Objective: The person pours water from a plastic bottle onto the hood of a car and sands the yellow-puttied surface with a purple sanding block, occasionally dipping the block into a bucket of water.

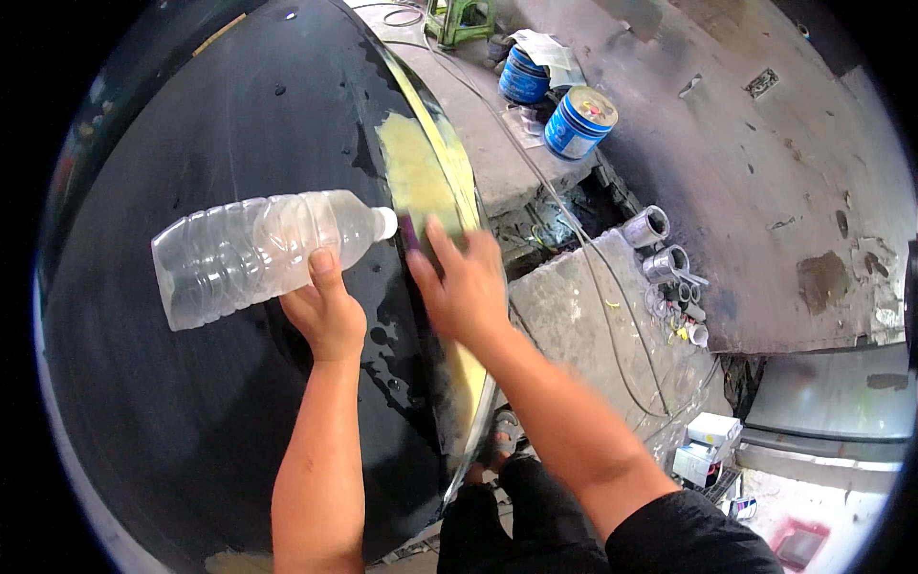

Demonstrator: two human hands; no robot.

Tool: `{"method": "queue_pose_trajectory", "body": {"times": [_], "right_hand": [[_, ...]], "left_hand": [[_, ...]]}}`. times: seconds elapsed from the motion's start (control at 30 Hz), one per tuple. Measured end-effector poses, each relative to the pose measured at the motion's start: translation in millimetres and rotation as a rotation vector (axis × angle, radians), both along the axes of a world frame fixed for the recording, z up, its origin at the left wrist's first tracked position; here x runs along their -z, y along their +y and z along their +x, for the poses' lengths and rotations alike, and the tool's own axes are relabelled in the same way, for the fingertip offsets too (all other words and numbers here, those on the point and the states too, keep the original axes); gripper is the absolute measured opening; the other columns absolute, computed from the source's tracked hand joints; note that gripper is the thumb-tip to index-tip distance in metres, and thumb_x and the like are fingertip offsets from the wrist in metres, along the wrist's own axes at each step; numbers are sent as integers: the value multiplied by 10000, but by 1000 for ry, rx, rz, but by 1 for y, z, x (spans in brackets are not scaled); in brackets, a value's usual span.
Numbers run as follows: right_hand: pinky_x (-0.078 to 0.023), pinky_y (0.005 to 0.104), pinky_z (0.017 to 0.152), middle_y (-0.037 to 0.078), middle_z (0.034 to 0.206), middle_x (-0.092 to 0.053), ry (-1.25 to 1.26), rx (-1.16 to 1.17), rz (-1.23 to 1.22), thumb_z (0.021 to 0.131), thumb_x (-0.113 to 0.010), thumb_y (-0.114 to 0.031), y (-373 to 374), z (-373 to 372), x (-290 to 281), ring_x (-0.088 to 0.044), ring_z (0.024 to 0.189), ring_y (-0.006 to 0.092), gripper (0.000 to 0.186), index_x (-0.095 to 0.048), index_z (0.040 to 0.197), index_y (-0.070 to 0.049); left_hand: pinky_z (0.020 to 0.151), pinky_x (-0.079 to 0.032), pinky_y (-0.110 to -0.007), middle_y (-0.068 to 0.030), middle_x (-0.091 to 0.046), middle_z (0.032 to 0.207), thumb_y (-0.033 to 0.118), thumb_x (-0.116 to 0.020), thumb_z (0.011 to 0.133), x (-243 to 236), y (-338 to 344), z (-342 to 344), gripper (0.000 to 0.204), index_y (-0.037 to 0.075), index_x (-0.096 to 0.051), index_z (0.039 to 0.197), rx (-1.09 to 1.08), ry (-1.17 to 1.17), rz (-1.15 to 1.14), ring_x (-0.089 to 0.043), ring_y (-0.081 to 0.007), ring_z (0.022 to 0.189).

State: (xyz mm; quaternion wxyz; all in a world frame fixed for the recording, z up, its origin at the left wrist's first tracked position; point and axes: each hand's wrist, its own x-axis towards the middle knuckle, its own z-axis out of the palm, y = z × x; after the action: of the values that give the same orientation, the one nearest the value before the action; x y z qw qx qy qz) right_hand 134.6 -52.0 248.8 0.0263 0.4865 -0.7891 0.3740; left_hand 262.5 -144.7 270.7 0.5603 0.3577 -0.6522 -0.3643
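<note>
My left hand is wrapped round a clear plastic bottle, tilted nearly flat with its white cap pointing right. Below the bottle spreads a black car body panel, wet with drops and streaks near its right side. Along that edge runs a patch of yellow body filler. My right hand presses a sanding pad against the filler, just right of the bottle cap. Only the pad's dark purple edge shows; the fingers cover the rest.
Two blue cans and a green stool stand beyond the panel. A cable crosses the concrete and an open pit. Metal cups lie right, by a grey wall. White boxes sit lower right.
</note>
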Motion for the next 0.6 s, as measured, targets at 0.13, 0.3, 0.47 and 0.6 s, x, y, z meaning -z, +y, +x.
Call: {"method": "queue_pose_trajectory", "body": {"times": [0.13,0.3,0.47,0.6], "right_hand": [[-462,520,897,322,1129,-522,31,87,36,887,-687,-312,51,19,12,-527,1034,479,476,-605,1303,-95],[-468,507,872,301,1096,-537,-78,72,-58,890,-685,-299,-33,-4,-19,-537,999,463,469,-605,1301,-88],[-465,531,859,303,1126,-529,6,53,40,867,-702,-285,41,14,6,-536,1016,449,475,-608,1291,-91],[-468,519,862,312,1144,-522,-4,96,-28,874,-689,-283,16,15,1,-534,1016,460,466,-608,1296,-101]], "left_hand": [[984,-425,-394,-192,-603,1210,447,-481,1029,2,2,0,568,-82,-540,1227,15,-14,0,-575,-277,1121],[990,-425,-389,-193,-596,1231,441,-472,1033,-6,1,-2,571,-85,-528,1249,-5,-57,-22,-571,-271,1134],[1052,-399,-390,-203,-537,1334,443,-467,1034,5,3,3,610,-81,-451,1345,-11,2,20,-538,-281,1223],[1082,-379,-392,-205,-505,1378,447,-459,1037,3,3,1,633,-77,-408,1389,-16,-12,-4,-510,-288,1265]]}}
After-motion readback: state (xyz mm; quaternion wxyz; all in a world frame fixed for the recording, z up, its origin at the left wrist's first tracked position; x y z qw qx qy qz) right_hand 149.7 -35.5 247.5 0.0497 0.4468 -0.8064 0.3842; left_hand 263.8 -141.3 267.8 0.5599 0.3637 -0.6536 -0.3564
